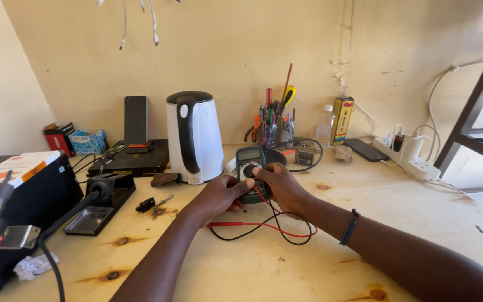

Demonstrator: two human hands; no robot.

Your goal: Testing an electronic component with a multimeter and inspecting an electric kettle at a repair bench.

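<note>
Two bare forearms are stretched from the lower edge of the view toward the middle of the desk (420, 212), a dark beaded band being worn on the right wrist. Both hands are closed around a dark grey multimeter (251, 168), which is propped up at the desk's centre with its display facing the camera. The left hand (222, 196) is wrapped against the meter's left side, its fingers curled shut on the casing. The right hand (280, 187) is closed on the right side, with its thumb laid on the round dial. Red and black test leads (264, 226) are looped on the wood just below the hands, a red probe lying flat beneath the left hand. Just behind the meter a white electric kettle (195, 137) is stood, and to its right a pot of screwdrivers and pens (275, 120). A soldering stand (99, 204) is seen at the left, a white power strip (412, 159) at the far right.
</note>
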